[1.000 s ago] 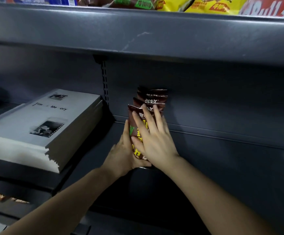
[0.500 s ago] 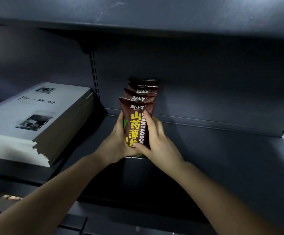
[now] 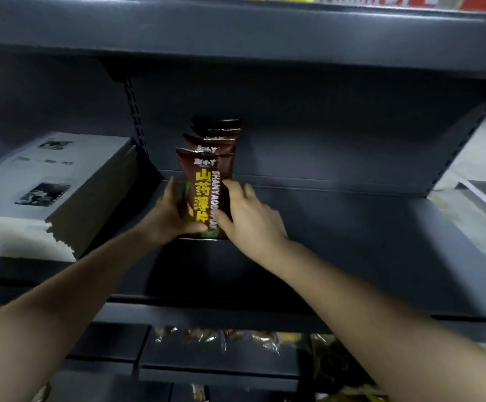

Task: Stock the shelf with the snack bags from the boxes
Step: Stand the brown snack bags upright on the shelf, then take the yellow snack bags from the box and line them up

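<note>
Here L hand (image 3: 172,216) & R hand (image 3: 250,219) clasped the front snack bag (image 3: 207,195) between them, upright, long axis vertical, row (image 3: 217,134) just behind on shelf (image 3: 352,227).

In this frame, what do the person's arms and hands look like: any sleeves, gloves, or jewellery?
Both forearms are bare up to the frame edge, no sleeves showing. The left hand and right hand wear no gloves; no rings, watch or bracelet visible, though motion blur softens the fingers.
</note>
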{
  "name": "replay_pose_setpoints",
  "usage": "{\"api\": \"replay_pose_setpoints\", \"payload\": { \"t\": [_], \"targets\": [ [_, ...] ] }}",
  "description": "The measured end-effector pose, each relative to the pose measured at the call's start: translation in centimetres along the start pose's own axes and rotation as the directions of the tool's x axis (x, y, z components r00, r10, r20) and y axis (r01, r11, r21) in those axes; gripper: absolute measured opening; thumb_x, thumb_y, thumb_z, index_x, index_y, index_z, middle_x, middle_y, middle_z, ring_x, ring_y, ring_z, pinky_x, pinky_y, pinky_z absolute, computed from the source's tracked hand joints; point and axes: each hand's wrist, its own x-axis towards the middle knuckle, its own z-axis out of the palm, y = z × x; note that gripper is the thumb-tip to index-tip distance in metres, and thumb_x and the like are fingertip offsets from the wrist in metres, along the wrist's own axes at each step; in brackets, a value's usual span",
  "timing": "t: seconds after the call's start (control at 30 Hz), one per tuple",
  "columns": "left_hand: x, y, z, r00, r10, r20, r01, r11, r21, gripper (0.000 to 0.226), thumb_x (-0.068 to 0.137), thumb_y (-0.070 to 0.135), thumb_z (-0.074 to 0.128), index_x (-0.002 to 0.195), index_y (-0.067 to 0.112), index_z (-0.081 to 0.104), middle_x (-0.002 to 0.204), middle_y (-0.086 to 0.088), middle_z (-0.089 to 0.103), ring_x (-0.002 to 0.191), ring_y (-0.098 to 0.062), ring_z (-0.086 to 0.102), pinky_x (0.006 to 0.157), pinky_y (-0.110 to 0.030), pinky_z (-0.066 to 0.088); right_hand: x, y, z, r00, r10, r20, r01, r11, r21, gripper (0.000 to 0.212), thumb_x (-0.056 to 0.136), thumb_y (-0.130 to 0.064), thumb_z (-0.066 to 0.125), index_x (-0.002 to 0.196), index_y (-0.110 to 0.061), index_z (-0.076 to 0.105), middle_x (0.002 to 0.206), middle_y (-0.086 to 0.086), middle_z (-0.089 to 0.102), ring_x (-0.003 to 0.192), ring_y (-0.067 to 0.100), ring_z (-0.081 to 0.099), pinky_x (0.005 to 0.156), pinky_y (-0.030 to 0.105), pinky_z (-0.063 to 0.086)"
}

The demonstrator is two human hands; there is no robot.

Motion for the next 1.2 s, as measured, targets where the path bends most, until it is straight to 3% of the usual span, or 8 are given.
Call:
{"api": "replay_pose_setpoints", "payload": {
  "t": [0.1,0.23,0.33,0.57,0.7,0.9,1.03,1.2],
  "targets": [
    [-0.1,-0.7,0.5,0.976,0.074,-0.206,-0.071,0.997,0.02,0.117,0.066,0.018,0.082,0.151,0.011,0.003,0.154,-0.018,0.012,0.141,-0.028,0.015,0.112,-0.024,0.014,-2.3,0.5,-2.6,1.0,0.0,0.022,-0.001,1.0,0.009,0.038,0.099,-0.039,0.041,0.131,-0.018,0.046,0.13,0.006,0.049,0.106,0.033,0.058,0.071,0.038,0.043],
    [-3.0,2.1,3.1,0.832,0.351,-0.43,-0.328,0.936,0.129,0.069,0.083,0.001,0.062,0.144,0.004,0.029,0.139,-0.02,0.034,0.129,-0.025,0.035,0.106,-0.017,0.025,-5.8,3.0,-5.3,1.0,0.017,0.019,-0.018,0.999,0.032,0.027,0.099,-0.033,0.042,0.114,-0.02,0.06,0.116,0.002,0.059,0.1,0.025,0.06,0.068,0.033,0.044],
    [-5.3,4.4,6.9,0.781,0.502,-0.371,-0.494,0.86,0.125,0.051,0.08,0.0,0.052,0.131,0.004,0.045,0.127,-0.019,0.047,0.118,-0.026,0.048,0.103,-0.035,0.04,-8.7,5.3,-7.0,0.997,0.073,0.008,-0.073,0.996,0.059,0.023,0.098,-0.032,0.044,0.109,-0.023,0.062,0.108,-0.001,0.064,0.092,0.023,0.061,0.068,0.033,0.046],
    [-14.1,6.8,18.4,0.693,0.717,-0.073,-0.72,0.693,-0.028,0.032,0.083,-0.008,0.045,0.107,0.006,0.06,0.099,0.002,0.054,0.087,-0.005,0.053,0.08,-0.012,0.042,-17.9,11.5,-8.8,0.985,0.148,-0.089,-0.142,0.987,0.078,0.025,0.091,-0.031,0.047,0.106,-0.021,0.064,0.104,0.003,0.069,0.095,0.03,0.062,0.068,0.033,0.046],
    [-18.0,4.8,25.0,0.793,0.597,0.122,-0.588,0.802,-0.103,0.023,0.091,0.021,0.039,0.11,0.025,0.051,0.092,0.011,0.055,0.082,-0.002,0.054,0.073,-0.021,0.046,-25.0,15.0,-8.6,0.985,0.172,-0.017,-0.164,0.964,0.21,0.034,0.084,-0.035,0.039,0.1,-0.022,0.066,0.095,0.0,0.071,0.085,0.026,0.065,0.07,0.04,0.053],
    [-21.4,1.1,33.7,0.844,0.285,0.455,-0.36,0.929,0.087,0.023,0.093,0.019,0.038,0.113,0.029,0.046,0.099,0.004,0.057,0.09,-0.015,0.056,0.078,-0.034,0.048,-34.1,20.6,-6.2,0.934,0.312,0.176,-0.336,0.933,0.126,0.025,0.091,-0.029,0.046,0.107,-0.028,0.065,0.103,-0.006,0.069,0.088,0.023,0.066,0.069,0.037,0.051],
    [-23.2,0.1,38.1,0.802,-0.137,0.582,-0.097,0.931,0.353,0.061,0.093,0.012,0.041,0.147,0.018,0.014,0.137,-0.009,0.042,0.119,-0.025,0.05,0.093,-0.035,0.045,-37.5,24.5,-3.6,0.858,0.425,0.288,-0.467,0.88,0.09,0.023,0.094,-0.02,0.049,0.113,-0.019,0.062,0.107,-0.003,0.067,0.098,0.018,0.06,0.072,0.029,0.041],
    [-24.4,-1.0,41.4,0.7,-0.465,0.542,0.108,0.82,0.563,0.088,0.092,0.028,0.056,0.148,-0.003,-0.003,0.149,-0.022,0.026,0.13,-0.032,0.042,0.092,-0.03,0.041,-40.1,27.7,1.2,0.772,0.513,0.376,-0.584,0.805,0.1,0.026,0.094,-0.02,0.048,0.117,-0.011,0.057,0.11,0.007,0.063,0.103,0.025,0.058,0.083,0.034,0.044]
  ]
}}
